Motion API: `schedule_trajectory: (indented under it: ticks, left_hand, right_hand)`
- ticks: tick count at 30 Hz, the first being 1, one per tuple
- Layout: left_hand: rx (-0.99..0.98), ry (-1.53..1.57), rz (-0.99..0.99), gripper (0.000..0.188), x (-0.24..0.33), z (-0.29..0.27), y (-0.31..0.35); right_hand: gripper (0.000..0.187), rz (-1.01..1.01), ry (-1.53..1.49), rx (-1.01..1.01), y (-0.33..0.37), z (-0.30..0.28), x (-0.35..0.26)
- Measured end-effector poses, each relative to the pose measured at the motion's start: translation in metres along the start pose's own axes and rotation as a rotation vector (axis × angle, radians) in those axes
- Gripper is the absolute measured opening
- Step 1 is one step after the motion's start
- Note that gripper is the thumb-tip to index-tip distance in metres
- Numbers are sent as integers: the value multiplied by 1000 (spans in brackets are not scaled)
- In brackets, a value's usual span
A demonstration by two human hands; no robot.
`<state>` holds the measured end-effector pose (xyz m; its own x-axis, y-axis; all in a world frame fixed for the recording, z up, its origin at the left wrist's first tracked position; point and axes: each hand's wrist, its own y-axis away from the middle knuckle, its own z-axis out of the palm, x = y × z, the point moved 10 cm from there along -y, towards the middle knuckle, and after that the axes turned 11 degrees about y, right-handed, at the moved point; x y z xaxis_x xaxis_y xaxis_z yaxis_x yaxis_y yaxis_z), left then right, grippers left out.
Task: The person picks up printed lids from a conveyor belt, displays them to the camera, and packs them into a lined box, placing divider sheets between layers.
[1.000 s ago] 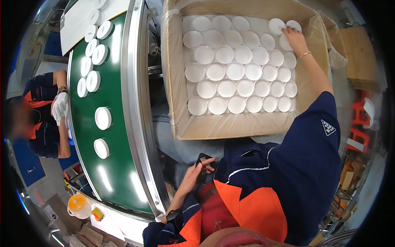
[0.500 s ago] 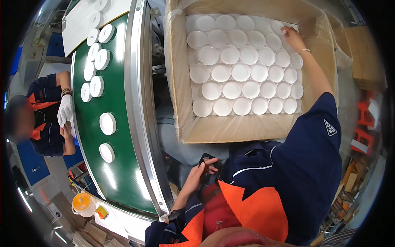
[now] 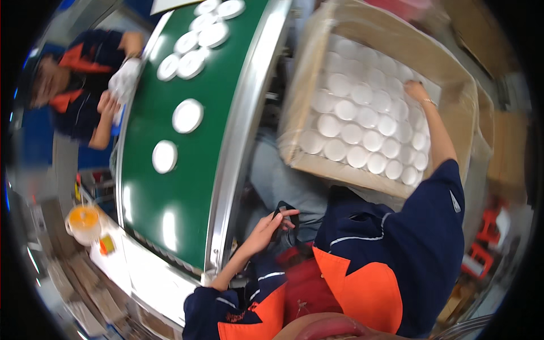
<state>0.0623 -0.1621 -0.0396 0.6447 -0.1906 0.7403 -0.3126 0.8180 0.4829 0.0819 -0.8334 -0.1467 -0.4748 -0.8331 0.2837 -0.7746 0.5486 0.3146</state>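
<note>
My right hand (image 3: 416,92) reaches into the far right part of a lined cardboard box (image 3: 453,51), beside the end of the farthest row of white round lids (image 3: 351,133). Blur smears its fingers, so I cannot make out whether a lid is between them. Rows of these lids lie flat on a white sheet in the box. Down by my lap, my left hand (image 3: 266,231) curls round a small black flat object (image 3: 282,212), its kind unclear, with some fingers stretched out. More white lids (image 3: 187,116) rest on the green conveyor belt (image 3: 187,187) to the left.
A metal rail (image 3: 238,147) edges the conveyor between the belt and the box. Across the belt, a co-worker's gloved hand (image 3: 123,79) is at the belt's edge. An orange-topped container (image 3: 84,222) stands at lower left; red stools (image 3: 490,226) are at right.
The view has turned, so belt and box appear shifted and tilted. My right hand remains at the far right of the lids, now blurred. My left hand still holds the black object.
</note>
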Motion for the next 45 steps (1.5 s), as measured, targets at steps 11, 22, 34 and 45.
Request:
schedule_trajectory:
  ticks: [11,22,34,45]
  left_hand:
    - [17,-202,272,42,22,-4,49]
    - [99,-246,396,37,22,-12,56]
    - [127,-231,365,33,17,-14,54]
    - [133,-137,272,37,16,-11,48]
  right_hand:
    - [50,-1121,-544,711,289,-361,-478]
    - [34,-1038,-219,975,252,-349,-631]
    - [16,-949,-1762,-274,261,-339,-562]
    - [37,-1046,-2777,-1013,360,-340,-483]
